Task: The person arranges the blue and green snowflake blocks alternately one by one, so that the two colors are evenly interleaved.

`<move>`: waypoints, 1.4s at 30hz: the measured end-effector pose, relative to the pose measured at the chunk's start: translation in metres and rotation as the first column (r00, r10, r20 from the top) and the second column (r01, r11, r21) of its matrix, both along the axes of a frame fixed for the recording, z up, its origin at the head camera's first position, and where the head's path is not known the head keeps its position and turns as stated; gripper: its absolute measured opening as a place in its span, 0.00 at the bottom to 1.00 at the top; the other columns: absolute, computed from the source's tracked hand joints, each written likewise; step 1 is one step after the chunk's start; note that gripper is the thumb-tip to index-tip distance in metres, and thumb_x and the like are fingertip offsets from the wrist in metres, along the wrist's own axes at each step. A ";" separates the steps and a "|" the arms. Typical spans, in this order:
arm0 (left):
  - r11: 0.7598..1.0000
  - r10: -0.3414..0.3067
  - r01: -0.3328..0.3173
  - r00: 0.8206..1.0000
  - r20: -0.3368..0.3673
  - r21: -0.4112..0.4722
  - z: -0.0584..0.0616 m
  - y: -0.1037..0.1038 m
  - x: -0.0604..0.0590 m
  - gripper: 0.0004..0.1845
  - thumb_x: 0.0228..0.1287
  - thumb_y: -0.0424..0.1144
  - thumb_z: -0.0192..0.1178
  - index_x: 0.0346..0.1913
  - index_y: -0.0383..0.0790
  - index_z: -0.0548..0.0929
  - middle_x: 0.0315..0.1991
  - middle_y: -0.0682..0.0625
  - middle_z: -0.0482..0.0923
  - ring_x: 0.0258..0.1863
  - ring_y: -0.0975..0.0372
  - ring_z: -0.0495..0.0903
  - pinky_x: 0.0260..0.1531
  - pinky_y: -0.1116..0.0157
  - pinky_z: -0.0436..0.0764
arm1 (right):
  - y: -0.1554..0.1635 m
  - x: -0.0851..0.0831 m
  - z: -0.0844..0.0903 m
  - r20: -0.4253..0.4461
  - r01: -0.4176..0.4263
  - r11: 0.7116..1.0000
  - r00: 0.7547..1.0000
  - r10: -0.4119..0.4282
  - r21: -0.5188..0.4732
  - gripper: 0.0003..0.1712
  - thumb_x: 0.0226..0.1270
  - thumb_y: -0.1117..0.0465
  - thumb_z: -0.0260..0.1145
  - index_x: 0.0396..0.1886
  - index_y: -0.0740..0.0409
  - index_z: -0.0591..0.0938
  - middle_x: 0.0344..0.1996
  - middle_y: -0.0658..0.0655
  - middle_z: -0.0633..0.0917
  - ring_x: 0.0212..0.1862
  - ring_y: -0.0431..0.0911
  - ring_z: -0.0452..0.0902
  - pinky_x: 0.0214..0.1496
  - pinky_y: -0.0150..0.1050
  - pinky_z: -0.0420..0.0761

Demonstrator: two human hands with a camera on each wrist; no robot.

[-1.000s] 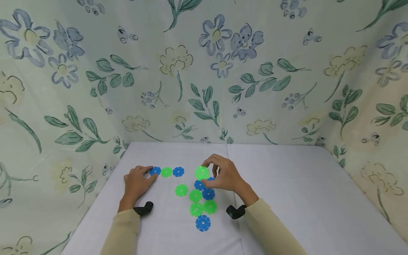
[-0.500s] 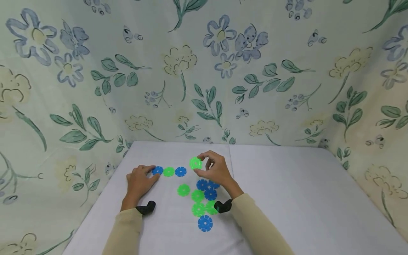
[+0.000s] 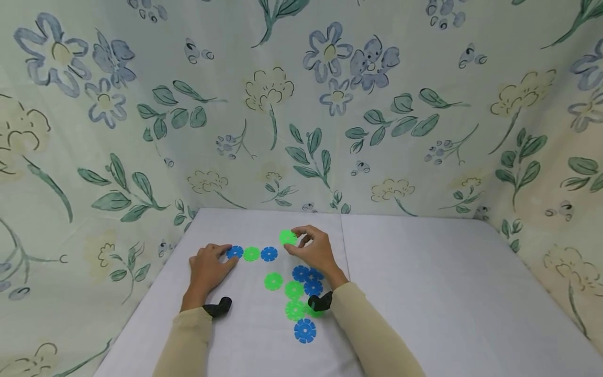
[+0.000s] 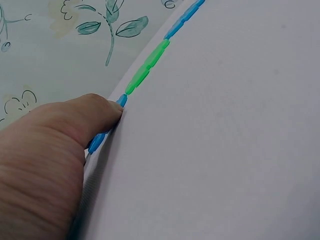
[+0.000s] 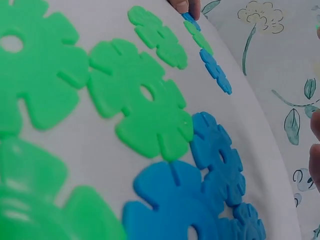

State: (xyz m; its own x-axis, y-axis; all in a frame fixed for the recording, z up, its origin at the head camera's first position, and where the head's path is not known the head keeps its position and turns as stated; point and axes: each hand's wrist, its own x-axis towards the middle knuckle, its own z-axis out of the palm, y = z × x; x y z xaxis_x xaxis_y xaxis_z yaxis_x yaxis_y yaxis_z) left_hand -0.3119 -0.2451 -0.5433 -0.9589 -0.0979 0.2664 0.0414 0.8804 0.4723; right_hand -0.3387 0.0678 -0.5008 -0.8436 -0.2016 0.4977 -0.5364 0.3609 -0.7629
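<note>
Three notched plastic flower discs lie in a line: a blue disc [image 3: 235, 252], a green disc [image 3: 252, 254] and another blue disc [image 3: 269, 254]. At the left end, my left hand [image 3: 207, 272] holds the first blue disc between thumb and index finger; its thumb [image 4: 102, 112] lies on the disc's near edge in the left wrist view. Off the right end, my right hand [image 3: 317, 254] pinches a green flower disc [image 3: 287, 237] above the cloth, apart from the line. Only the right hand's fingertips [image 5: 315, 150] show in the right wrist view.
Loose discs lie nearer on the white cloth [image 3: 424, 293]: several green ones [image 3: 273, 281], a cluster of blue ones [image 3: 301, 273] and a blue disc [image 3: 305, 330] in front. The right wrist's black camera mount [image 3: 320, 302] partly hides one green disc. A floral curtain [image 3: 264, 131] stands behind.
My right hand has carried the green disc up and left from over the blue cluster towards the line's right end. The left hand keeps its hold; the view has shifted slightly.
</note>
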 end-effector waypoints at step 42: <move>1.000 0.000 0.000 1.000 -0.009 0.012 0.001 -0.001 0.001 0.27 0.62 0.57 0.65 0.61 0.50 0.83 0.55 0.42 0.81 0.54 0.47 0.76 0.49 0.46 0.63 | -0.010 -0.009 -0.024 0.231 0.051 0.956 0.965 -0.121 0.287 0.21 0.52 0.46 0.79 0.43 0.50 0.87 0.38 0.48 0.85 0.42 0.42 0.79 0.52 0.42 0.79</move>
State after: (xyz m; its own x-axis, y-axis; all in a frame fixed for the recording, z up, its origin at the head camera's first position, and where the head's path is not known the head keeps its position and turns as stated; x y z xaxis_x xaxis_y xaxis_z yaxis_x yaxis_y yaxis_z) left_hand -0.3105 -0.2457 -0.5424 -0.9564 -0.1009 0.2742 0.0460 0.8746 0.4826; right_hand -0.3475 0.0579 -0.5252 -0.9520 -0.2232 0.2095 -0.3042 0.6127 -0.7294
